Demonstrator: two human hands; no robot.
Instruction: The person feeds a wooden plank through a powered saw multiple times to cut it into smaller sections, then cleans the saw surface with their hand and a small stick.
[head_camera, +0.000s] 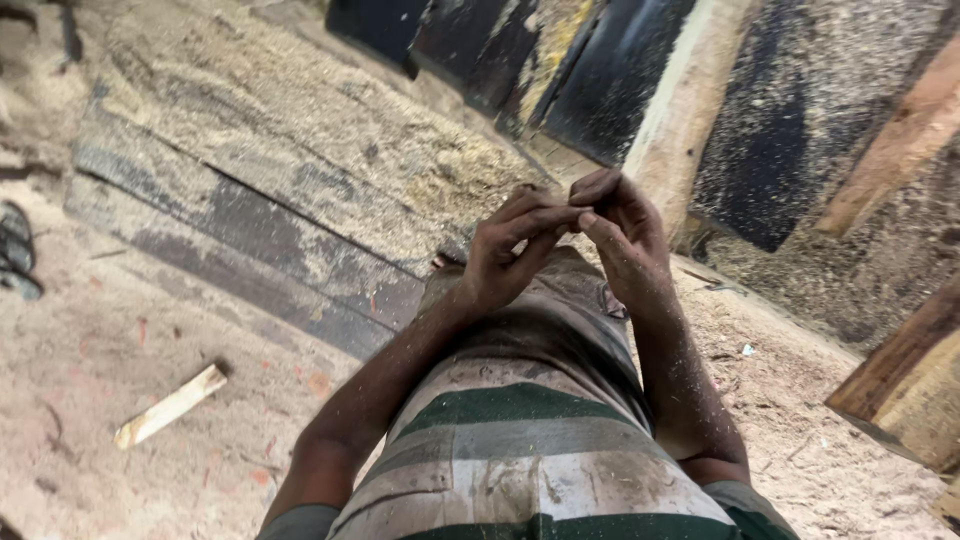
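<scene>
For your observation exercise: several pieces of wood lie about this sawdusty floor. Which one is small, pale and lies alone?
The short pale stick at lower left, alone on sawdust; the others are big dark planks.

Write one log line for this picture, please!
left hand: fingertips touching right hand | right hand: meets left, nothing visible held | floor: sawdust, wood scrap

fingertips (578, 216) pressed together: anything between hidden | sandal (15, 250) cut by left edge | plank (905, 385) cut right
</scene>
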